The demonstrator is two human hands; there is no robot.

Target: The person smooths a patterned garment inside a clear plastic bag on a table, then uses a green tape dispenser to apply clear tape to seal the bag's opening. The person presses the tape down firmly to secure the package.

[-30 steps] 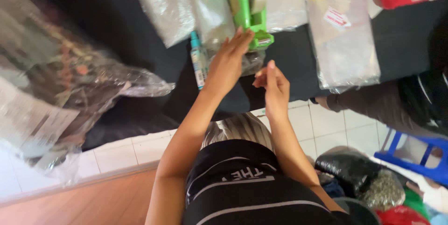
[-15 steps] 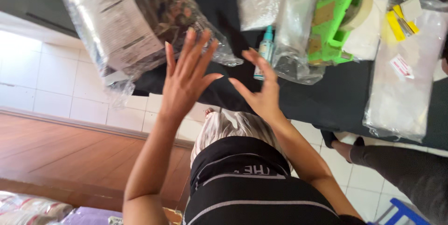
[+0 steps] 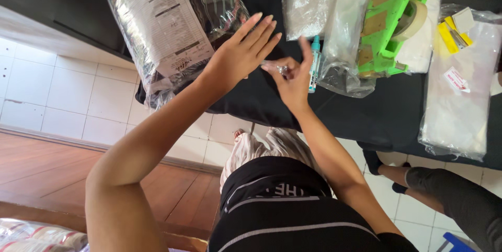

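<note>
My left hand (image 3: 238, 56) is raised over the black table (image 3: 376, 118) with its fingers straight and slightly apart, holding nothing. Its fingertips lie just left of my right hand (image 3: 292, 82). My right hand pinches a small clear shiny piece (image 3: 280, 68) between thumb and fingers; what the piece is cannot be made out. A slim tube with a teal cap (image 3: 315, 63) lies on the table right behind my right hand. Left of my hands lies a big clear bag (image 3: 157, 27) holding patterned cloth and a printed sheet.
A green tape dispenser (image 3: 389, 27) sits on clear plastic bags (image 3: 308, 1) at the back right. Another flat clear bag (image 3: 459, 95) with yellow bits (image 3: 448, 36) lies far right. Another person's leg (image 3: 444, 192) stands on the white tiles at lower right.
My hands have drawn closer together. My right fingers have closed into a pinch on the small clear piece, and my left fingers are less spread. The view has shifted slightly.
</note>
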